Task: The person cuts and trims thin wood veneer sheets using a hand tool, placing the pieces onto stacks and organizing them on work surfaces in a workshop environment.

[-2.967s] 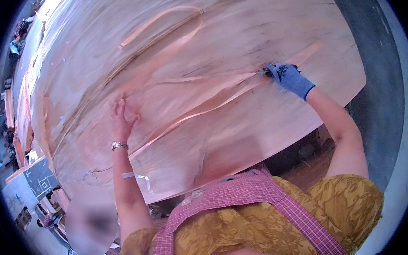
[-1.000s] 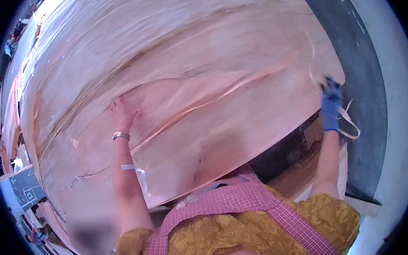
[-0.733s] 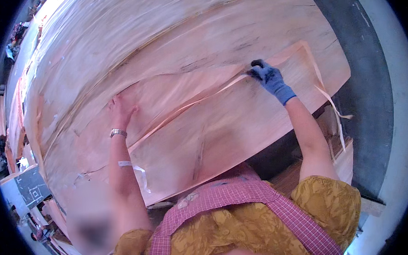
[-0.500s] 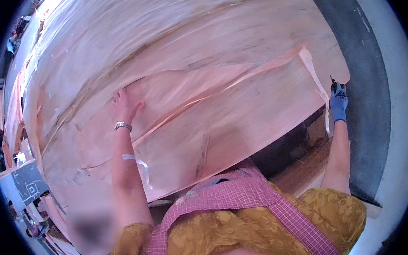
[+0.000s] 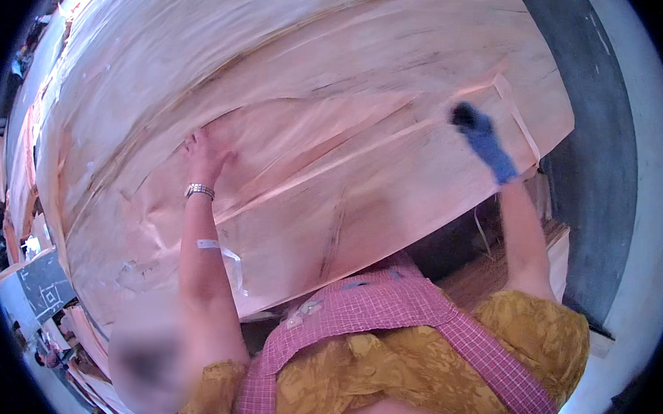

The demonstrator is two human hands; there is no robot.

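Observation:
A large, thin pinkish-tan wood veneer sheet [image 5: 391,210] lies wrinkled on the work surface in front of me. My left hand [image 5: 208,159], bare with a metal band at the wrist, rests on it with the fingers spread. A long lifted fold [image 5: 341,162] runs across the veneer to the right of that hand. Over the right part of the sheet is my right hand [image 5: 484,136], in a blue glove with dark fingers. Motion smears its fingers, so I cannot make out their grip or anything in them. A narrow strip [image 5: 517,118] of veneer lies beyond it.
A white strip [image 5: 234,269] hangs by my left forearm. Brown stacked wood [image 5: 485,279] sits below the sheet's near edge. At the far left is a dark grey box [image 5: 42,289] with white markings. A dark grey band [image 5: 601,146] borders the sheet on the right.
My right hand has swung left from the sheet's right edge to over the veneer. The dark pointed tool seen in it earlier is lost in blur. My left hand stays nearly still.

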